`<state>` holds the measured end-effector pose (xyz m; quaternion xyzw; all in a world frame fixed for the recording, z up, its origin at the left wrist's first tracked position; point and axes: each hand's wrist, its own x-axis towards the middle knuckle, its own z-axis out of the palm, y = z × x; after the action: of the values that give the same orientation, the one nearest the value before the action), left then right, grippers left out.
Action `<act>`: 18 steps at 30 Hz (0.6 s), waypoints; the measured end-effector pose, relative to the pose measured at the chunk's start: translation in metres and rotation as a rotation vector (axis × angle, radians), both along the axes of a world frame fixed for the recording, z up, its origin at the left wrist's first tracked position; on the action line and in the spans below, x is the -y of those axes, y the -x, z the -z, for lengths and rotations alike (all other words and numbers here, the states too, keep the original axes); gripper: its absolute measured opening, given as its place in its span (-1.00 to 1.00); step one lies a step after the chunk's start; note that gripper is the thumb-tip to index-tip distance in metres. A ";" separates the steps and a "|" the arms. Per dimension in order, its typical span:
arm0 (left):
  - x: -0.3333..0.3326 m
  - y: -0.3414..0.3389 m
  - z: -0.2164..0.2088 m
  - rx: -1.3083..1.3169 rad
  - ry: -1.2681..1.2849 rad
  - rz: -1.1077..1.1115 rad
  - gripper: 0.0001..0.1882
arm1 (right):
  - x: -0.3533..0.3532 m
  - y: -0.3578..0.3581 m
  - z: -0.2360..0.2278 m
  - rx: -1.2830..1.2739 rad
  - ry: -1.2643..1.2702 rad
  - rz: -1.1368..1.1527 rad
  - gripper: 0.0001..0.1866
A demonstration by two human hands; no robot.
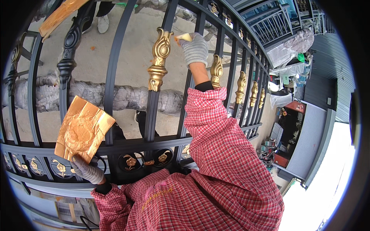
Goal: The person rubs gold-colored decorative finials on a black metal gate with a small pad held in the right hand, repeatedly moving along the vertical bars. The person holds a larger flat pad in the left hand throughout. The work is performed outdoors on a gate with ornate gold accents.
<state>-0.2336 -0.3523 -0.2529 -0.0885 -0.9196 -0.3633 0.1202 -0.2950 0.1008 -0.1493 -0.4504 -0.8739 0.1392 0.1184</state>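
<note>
My left hand [88, 169], in a grey knit glove, grips the lower edge of a piece of cardboard [85, 129] smeared with gold paint. The cardboard is tilted in front of the black metal railing [115, 61]. My right hand [194, 50], also gloved, is closed on a small pale yellow piece of sponge [185, 37] with an orange-gold end. It is beside a gold-coated cast ornament [158, 61] on a railing bar, with a small gap between sponge and ornament. To the left, another ornament [70, 50] is black.
More gold ornaments [240, 87] line the bars to the right. Gold flowers [130, 161] sit in rings along the lower rail. Behind the bars lies a plastic-wrapped bundle [131, 98]. A person's shoe [103, 24] and a gold-stained board [61, 17] are at the upper left.
</note>
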 end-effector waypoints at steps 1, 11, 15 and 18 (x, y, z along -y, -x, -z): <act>-0.001 0.006 -0.001 -0.111 0.004 0.031 -0.46 | -0.002 0.003 0.003 -0.029 -0.023 -0.019 -0.60; -0.039 0.022 -0.061 0.680 -0.817 -0.484 -0.57 | -0.022 0.003 0.038 -0.190 0.131 0.062 -0.60; -0.036 0.020 -0.055 0.590 -0.862 -0.417 -0.56 | -0.016 0.007 0.031 0.124 0.138 0.105 -0.64; -0.050 0.024 -0.077 0.622 -1.066 -0.377 -0.54 | -0.004 -0.013 0.015 -0.113 0.289 0.119 -0.65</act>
<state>-0.2578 -0.3024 -0.1763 0.2558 -0.6047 -0.7517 -0.0628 -0.2819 0.1050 -0.1647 -0.5051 -0.8086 0.2812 0.1094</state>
